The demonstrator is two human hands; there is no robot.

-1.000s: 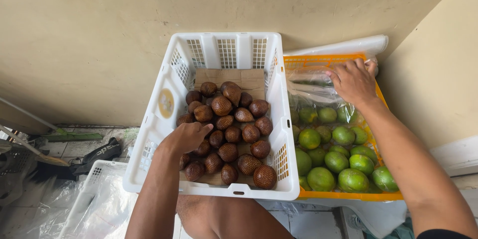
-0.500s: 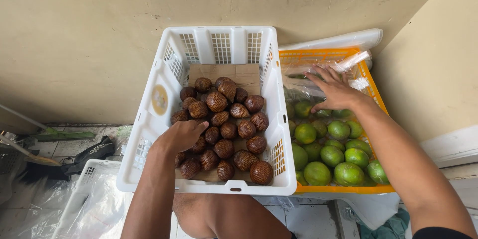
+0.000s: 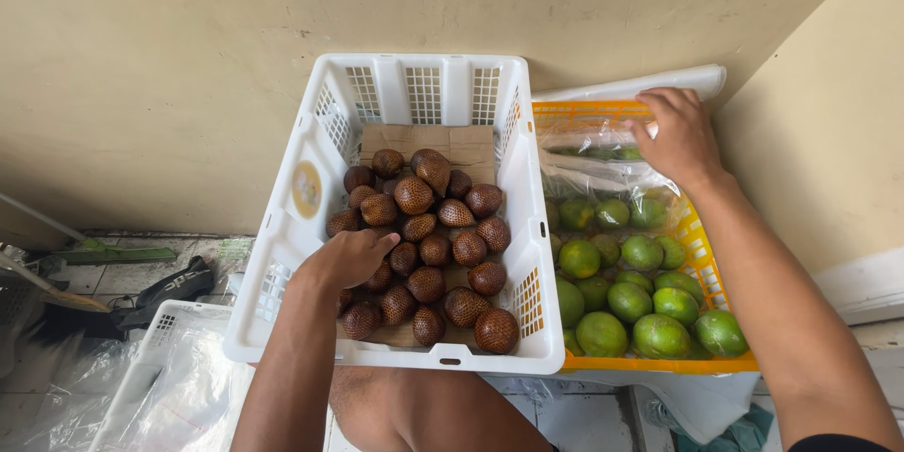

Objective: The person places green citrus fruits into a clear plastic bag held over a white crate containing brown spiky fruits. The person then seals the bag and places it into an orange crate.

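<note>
So left hand [image 3: 350, 259] is curled down over the scaly brown fruits [image 3: 428, 245] in the white crate [image 3: 311, 188], while right hand [image 3: 680, 137] lies spread on clear plastic [image 3: 589, 155] covering the orange crate [image 3: 659, 363] of limes [image 3: 640, 297].

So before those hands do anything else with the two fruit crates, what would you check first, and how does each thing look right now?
1. Left hand inside the white crate, resting on the brown scaly fruits: ok.
2. Whether the left hand actually grips a fruit: cannot tell, the fingers cover what lies under them.
3. Right hand at the far rim of the orange crate, on the clear plastic sheet: ok.
4. Green round fruits uncovered: not ok, plastic lies over the far ones.
5. Crates side by side, both upright: ok.
</note>
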